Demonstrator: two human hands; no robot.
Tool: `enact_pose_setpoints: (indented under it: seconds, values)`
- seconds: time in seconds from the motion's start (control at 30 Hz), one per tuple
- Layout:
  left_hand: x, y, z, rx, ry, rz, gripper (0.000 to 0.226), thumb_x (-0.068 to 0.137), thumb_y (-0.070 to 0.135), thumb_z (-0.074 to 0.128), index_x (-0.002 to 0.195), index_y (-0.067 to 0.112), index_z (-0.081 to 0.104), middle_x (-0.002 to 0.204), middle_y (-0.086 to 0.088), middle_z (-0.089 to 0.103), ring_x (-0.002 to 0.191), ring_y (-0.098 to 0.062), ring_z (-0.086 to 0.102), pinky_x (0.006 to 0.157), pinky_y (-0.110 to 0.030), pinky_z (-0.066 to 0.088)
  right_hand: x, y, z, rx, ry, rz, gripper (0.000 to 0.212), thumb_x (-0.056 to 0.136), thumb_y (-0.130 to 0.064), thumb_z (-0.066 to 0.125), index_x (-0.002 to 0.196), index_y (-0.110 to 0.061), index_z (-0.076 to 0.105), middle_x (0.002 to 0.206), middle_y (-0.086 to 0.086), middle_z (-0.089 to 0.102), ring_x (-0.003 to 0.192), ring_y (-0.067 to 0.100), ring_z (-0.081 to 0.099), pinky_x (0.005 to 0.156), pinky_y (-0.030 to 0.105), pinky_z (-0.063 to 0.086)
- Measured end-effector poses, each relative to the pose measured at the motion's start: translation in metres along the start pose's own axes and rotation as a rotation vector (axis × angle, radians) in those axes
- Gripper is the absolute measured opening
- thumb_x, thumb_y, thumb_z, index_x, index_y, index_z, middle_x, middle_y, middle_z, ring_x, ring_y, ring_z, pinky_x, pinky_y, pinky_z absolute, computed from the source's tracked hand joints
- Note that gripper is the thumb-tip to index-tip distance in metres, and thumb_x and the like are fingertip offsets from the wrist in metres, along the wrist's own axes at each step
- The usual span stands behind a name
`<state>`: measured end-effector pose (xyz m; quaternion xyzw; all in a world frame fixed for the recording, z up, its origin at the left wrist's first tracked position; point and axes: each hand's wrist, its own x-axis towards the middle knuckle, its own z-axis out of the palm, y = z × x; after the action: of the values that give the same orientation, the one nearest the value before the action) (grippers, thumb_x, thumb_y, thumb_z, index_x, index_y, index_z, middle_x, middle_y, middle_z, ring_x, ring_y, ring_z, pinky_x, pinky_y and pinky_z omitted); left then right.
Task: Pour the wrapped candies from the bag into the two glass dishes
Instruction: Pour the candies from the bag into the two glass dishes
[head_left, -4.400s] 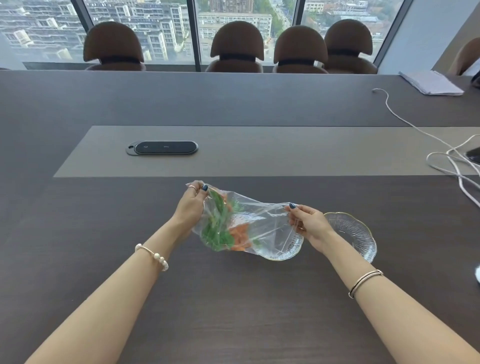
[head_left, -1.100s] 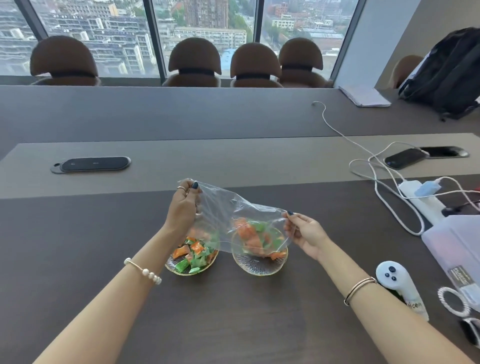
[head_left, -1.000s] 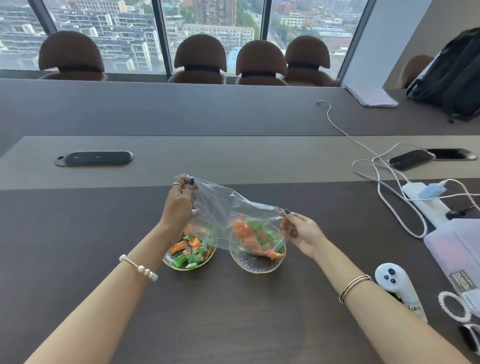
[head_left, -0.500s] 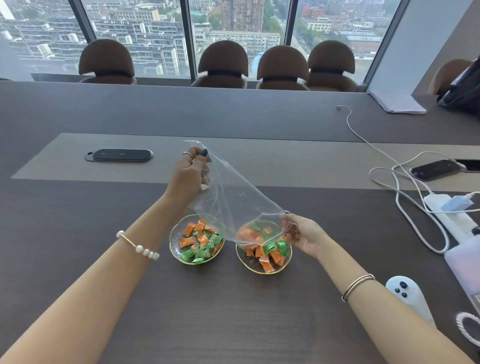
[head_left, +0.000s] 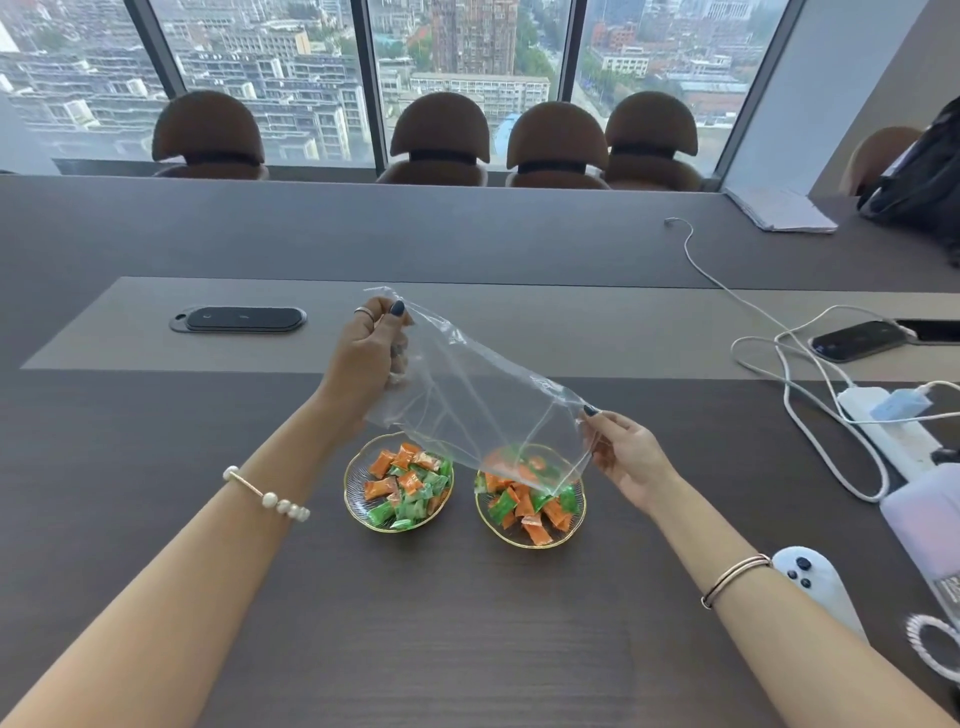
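A clear plastic bag (head_left: 467, 395) hangs tilted between my hands, high at the left and low at the right. My left hand (head_left: 369, 358) pinches its raised closed end. My right hand (head_left: 621, 454) holds the lower open mouth just over the right glass dish (head_left: 530, 501). The bag looks empty; orange and green shapes seen through its mouth lie in the dish below. The left glass dish (head_left: 399, 488) stands beside it, also full of orange and green wrapped candies. Both dishes have gold rims.
A black flat panel (head_left: 239, 318) lies at the far left. White cables (head_left: 810, 415), a power strip (head_left: 888, 426) and a phone (head_left: 857, 340) sit to the right. A white controller (head_left: 815, 587) lies by my right forearm. Chairs line the table's far side.
My left hand lifted the bag's closed end higher. The candies slid out of the bag's mouth into the right dish, and the bag emptied.
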<state>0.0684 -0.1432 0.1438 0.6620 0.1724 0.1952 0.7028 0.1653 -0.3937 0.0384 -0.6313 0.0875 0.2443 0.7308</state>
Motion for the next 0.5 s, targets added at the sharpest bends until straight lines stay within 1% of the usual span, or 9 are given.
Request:
enact_pose_setpoints:
  seconds: [0.07,0.13,0.2,0.27,0.33,0.4,0.5]
  values:
    - [0.001,-0.003,-0.018,0.026,0.003,0.011,0.023,0.097,0.019,0.037,0.077,0.019,0.047,0.049,0.007,0.036,0.034,-0.003,0.025,0.033,-0.015,0.022,-0.002,-0.004,0.011,-0.008,-0.001,-0.064,0.006,0.082,-0.015,0.065,0.077,-0.019,0.064,0.056,-0.010,0.066,0.054,0.004,0.051,0.047,0.015,0.037]
    - [0.002,-0.008,-0.041,0.064,0.029,0.022,0.022,0.096,0.015,0.035,0.080,0.021,0.049,0.043,0.013,0.035,0.034,-0.003,0.025,0.034,-0.015,0.022,-0.004,-0.007,0.028,-0.014,-0.012,-0.136,0.005,0.081,-0.014,0.066,0.080,-0.019,0.064,0.055,-0.010,0.065,0.052,0.004,0.051,0.044,0.014,0.038]
    - [0.005,-0.015,-0.068,0.091,0.070,0.029,0.024,0.095,0.012,0.034,0.084,0.023,0.052,0.042,0.013,0.035,0.036,-0.003,0.026,0.037,-0.015,0.024,-0.006,-0.006,0.052,-0.038,-0.027,-0.198,0.006,0.081,-0.013,0.065,0.086,-0.016,0.063,0.056,-0.009,0.065,0.048,0.001,0.053,0.043,0.013,0.040]
    - [0.008,-0.021,-0.099,0.107,0.095,0.034,0.023,0.095,0.010,0.033,0.091,0.021,0.054,0.042,0.014,0.034,0.037,-0.003,0.026,0.038,-0.016,0.025,-0.009,-0.003,0.081,-0.098,-0.040,-0.251,0.013,0.082,-0.015,0.065,0.094,-0.012,0.062,0.063,-0.005,0.064,0.045,-0.002,0.053,0.044,0.013,0.042]
    - [0.010,-0.027,-0.131,0.118,0.122,0.027,0.023,0.095,0.009,0.032,0.095,0.020,0.053,0.049,0.008,0.036,0.036,-0.003,0.026,0.037,-0.016,0.025,-0.011,0.001,0.114,-0.143,-0.053,-0.292,0.017,0.081,-0.015,0.066,0.097,-0.011,0.061,0.069,0.000,0.061,0.044,-0.003,0.054,0.046,0.012,0.043]
    - [0.011,-0.033,-0.163,0.128,0.163,-0.001,0.027,0.095,0.008,0.032,0.091,0.024,0.054,0.059,0.000,0.036,0.036,-0.002,0.030,0.037,-0.014,0.029,-0.012,0.007,0.148,-0.167,-0.064,-0.313,0.021,0.081,-0.014,0.066,0.101,-0.009,0.060,0.071,0.002,0.059,0.044,-0.003,0.054,0.047,0.011,0.043]
    - [0.012,-0.045,-0.214,0.164,0.235,-0.047,0.032,0.093,0.005,0.033,0.088,0.026,0.056,0.068,-0.003,0.045,0.037,-0.002,0.040,0.038,-0.013,0.036,-0.012,0.022,0.197,-0.231,-0.081,-0.317,0.028,0.082,-0.017,0.065,0.107,-0.007,0.060,0.072,0.002,0.059,0.044,-0.004,0.054,0.048,0.010,0.044]
